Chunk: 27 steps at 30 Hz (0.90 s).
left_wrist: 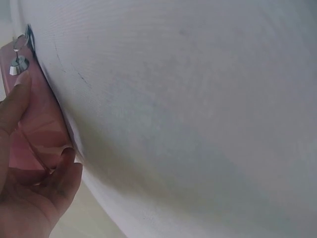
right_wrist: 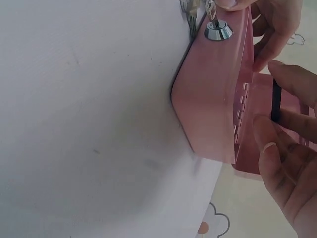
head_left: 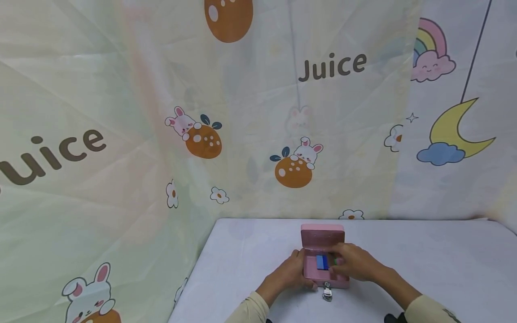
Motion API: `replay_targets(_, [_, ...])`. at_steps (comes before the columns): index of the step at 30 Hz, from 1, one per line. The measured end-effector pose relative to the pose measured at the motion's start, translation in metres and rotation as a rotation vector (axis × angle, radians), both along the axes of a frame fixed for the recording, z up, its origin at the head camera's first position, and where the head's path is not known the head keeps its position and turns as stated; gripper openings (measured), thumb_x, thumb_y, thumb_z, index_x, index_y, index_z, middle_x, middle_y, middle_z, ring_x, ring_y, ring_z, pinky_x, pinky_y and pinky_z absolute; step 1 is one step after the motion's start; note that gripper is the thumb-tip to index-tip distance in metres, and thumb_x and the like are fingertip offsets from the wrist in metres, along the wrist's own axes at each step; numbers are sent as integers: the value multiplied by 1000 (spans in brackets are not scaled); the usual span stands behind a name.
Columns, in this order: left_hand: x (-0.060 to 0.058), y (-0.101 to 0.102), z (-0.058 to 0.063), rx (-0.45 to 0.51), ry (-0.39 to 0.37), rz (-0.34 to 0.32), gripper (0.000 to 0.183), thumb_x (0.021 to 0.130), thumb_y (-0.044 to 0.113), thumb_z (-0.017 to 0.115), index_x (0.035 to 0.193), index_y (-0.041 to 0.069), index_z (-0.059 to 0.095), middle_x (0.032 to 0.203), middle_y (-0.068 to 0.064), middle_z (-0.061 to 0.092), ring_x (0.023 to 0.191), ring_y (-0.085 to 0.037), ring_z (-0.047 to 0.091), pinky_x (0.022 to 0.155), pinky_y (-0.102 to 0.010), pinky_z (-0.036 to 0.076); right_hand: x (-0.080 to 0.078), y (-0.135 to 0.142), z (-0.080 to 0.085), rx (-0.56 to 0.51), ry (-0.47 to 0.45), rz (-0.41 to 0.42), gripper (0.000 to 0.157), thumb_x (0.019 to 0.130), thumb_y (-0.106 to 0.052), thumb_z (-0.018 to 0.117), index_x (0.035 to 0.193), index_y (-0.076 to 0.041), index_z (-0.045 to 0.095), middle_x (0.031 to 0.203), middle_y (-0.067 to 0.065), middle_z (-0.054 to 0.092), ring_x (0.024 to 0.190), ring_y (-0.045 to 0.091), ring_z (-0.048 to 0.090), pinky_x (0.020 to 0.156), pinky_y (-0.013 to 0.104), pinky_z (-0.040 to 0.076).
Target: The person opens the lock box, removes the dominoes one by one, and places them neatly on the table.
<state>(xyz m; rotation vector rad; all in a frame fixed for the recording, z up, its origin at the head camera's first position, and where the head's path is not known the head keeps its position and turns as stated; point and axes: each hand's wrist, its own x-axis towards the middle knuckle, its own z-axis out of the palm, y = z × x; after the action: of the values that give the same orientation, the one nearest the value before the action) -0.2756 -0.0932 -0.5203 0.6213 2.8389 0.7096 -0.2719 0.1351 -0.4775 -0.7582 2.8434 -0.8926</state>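
A pink metal cash box (head_left: 337, 284) stands on the table with its lid (head_left: 317, 239) raised. My left hand (head_left: 288, 271) grips the box's left side, thumb at the front near the lock (left_wrist: 19, 65) in the left wrist view. Over the box's right part, my right hand (head_left: 355, 261) pinches a thin dark flat piece (right_wrist: 276, 101) between thumb and fingers, seen edge-on in the right wrist view. Inside the box lie light and dark blue flat pieces (head_left: 322, 262). A small green patch (head_left: 336, 261) shows by the right fingers; what it belongs to is unclear.
Keys (head_left: 327, 294) hang from the lock at the box's front. White cloth covers the table (head_left: 242, 251). Behind it and to the left hang printed curtains (head_left: 250, 188) with rabbits and oranges.
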Motion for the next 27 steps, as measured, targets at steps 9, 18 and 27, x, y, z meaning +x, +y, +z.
replay_targets(9, [0,0,-1,-24,7,5,107,67,35,94,153,23,32,126,-3,56,104,-6,56,101,-32,51,0,9,1,-24,-46,14,57,76,-25,87,128,-13,68,128,7,66,106,23,59,96,58,51])
replay_targets(18, [1,1,2,-18,6,-8,105,68,34,94,153,22,32,128,-3,55,107,-7,55,103,-32,51,-1,20,4,-5,-69,44,57,79,-25,85,129,-8,66,106,-3,67,95,20,56,70,29,50])
replay_targets(27, [2,2,4,-9,-15,9,105,69,33,93,153,26,31,129,-3,55,108,-7,56,104,-34,51,-2,34,6,-23,-80,48,57,78,-27,86,127,-4,66,101,-5,67,87,19,59,65,21,51])
